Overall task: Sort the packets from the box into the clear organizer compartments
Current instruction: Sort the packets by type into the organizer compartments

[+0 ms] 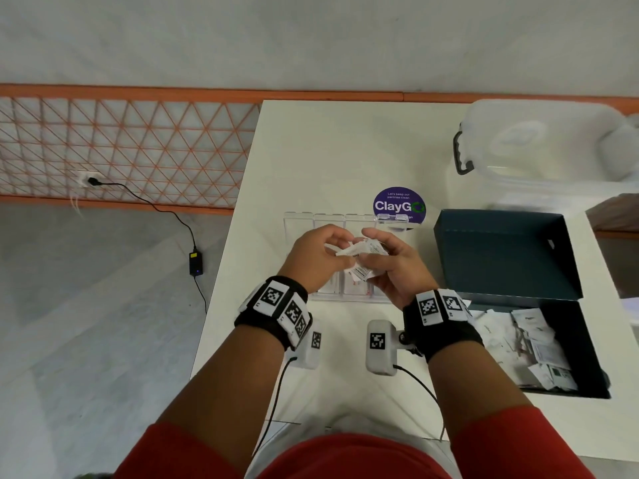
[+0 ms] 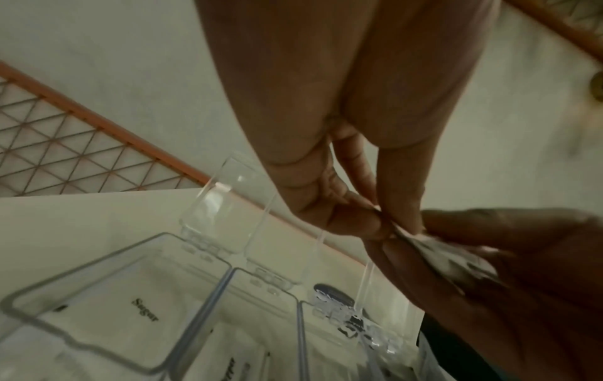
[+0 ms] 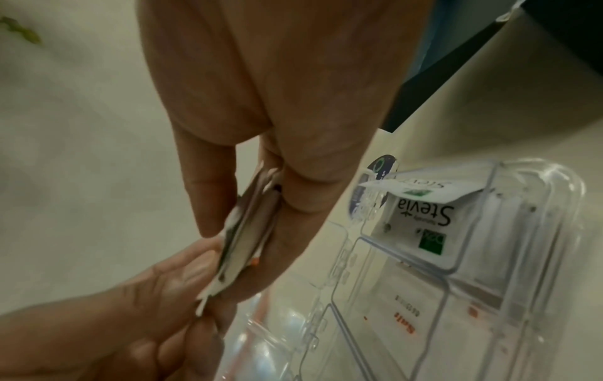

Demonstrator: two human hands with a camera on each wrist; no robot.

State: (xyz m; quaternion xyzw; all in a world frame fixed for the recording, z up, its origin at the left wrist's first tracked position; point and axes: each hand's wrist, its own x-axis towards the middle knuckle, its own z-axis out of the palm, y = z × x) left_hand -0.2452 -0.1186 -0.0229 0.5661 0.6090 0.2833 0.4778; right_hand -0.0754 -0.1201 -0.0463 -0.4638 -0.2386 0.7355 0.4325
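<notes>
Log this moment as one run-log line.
left hand: pinches packets | right hand: grips same packets | over organizer | box: packets remain

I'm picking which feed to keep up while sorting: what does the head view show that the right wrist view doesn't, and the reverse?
Only the head view shows the dark box on the right with white packets still in it, plus the lidded plastic tub behind.

Only the right wrist view lets you read compartment contents: a Stevia packet in one and a Salt packet in the next.

Both show the left hand and right hand pinching a small stack of packets above the clear organizer.
</notes>
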